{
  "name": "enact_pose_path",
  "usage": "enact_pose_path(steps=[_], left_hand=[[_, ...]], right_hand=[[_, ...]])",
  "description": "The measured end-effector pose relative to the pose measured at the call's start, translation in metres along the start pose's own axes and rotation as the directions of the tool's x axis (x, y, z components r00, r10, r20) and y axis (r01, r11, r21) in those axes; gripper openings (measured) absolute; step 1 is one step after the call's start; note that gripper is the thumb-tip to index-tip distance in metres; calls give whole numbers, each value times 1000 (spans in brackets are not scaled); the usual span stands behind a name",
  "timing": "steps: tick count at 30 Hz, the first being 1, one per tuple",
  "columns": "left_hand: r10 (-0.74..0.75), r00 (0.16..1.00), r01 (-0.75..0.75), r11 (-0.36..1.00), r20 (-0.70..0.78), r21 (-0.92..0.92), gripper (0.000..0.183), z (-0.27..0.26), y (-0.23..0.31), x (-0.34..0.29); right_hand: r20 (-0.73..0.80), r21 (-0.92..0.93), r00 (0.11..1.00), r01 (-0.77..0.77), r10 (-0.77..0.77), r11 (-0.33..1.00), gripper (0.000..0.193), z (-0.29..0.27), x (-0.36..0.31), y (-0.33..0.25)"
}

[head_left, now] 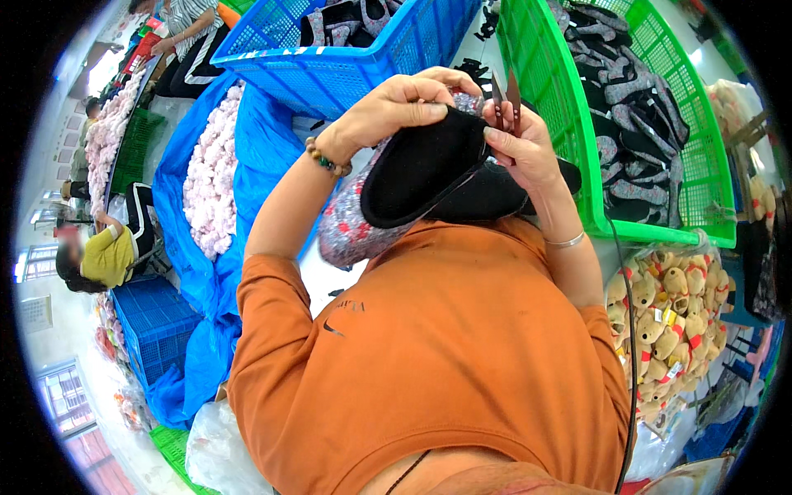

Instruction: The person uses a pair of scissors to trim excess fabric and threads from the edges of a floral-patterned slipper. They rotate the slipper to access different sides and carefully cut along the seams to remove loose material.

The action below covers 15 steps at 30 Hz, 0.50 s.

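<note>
Black felt fills the middle of the frame: the sole of a slipper (421, 169) that I hold up close in front of my chest, sole toward me, its patterned grey-and-red upper (351, 231) hanging down toward the lower left. My left hand (396, 107) comes in from the left with the forearm raised and the wrist bent, a beaded bracelet (327, 159) on it; its fingers curl over the top edge of the slipper and are closed on it. My right hand (520, 148) rises from the lower right, forearm nearly upright with a thin silver bangle (565, 241) at the wrist. Its fingers are pinched on the slipper's right edge and also grip a small pair of snips (506, 97), whose blades point up above the knuckles (whether the blades are parted I cannot tell). The two hands sit close together, both touching the slipper.

Beyond the hands, at the upper centre, stands a blue plastic crate (330, 78), and at the upper right a green crate (561, 124) piled with dark slipper pieces. A blue tarp (198, 272) with a heap of pale pink fluff (213, 177) runs down the left side. At the lower right lies a clear bag of small toy bears (668, 322). Another person in a yellow top (107, 256) sits at the far left.
</note>
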<state>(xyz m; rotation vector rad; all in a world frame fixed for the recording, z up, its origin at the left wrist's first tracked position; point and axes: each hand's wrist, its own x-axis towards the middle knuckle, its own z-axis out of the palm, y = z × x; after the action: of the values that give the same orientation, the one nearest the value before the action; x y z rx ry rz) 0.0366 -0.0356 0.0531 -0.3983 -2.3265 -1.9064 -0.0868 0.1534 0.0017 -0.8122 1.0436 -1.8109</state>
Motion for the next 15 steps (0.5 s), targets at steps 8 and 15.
enact_pose_path(steps=[8,15], left_hand=[[-256,963,117,677,-84,-727,28,35,-39,-18],[-239,962,99,750,-130,-654,25,51,-24,-22]], right_hand=[[-57,-272,998,14,-30,962,17,5,-14,27],[-49,-661,982,105,-183,743,26,15,-27,12]])
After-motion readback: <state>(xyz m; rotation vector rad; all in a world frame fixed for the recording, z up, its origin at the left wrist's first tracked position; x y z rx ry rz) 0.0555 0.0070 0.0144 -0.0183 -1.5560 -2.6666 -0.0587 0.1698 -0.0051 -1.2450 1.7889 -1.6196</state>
